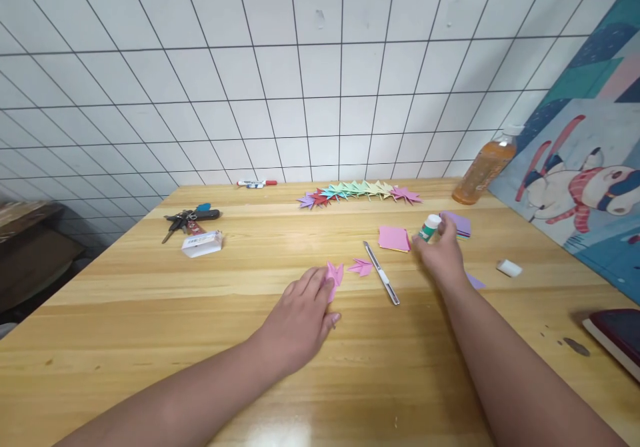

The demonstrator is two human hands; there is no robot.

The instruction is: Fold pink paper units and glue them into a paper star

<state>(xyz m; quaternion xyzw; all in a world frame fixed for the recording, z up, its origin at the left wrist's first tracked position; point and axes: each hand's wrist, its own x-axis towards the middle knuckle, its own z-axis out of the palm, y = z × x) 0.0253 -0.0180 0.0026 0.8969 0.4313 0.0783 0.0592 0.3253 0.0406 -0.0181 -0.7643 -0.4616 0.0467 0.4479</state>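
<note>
Nearest, two bare forearms stretch out over the glossy, pale wooden table, its grain running crosswise. The left hand lies palm down, its fingers together and pressing a small folded pink paper piece flat on the boards. Just beyond it lies a second pink folded piece, then a slim metal utility knife set at a slant. The right hand is clamped round a small glue stick, white with a green band, beside a flat pink paper square and a purple paper stack. A white cap sits apart to the right, with open board around it. Farther back lie a bunch of keys, a row of pointed paper shapes in many colours, a marker and a plastic bottle of orange drink, against a white tiled wall.
</note>
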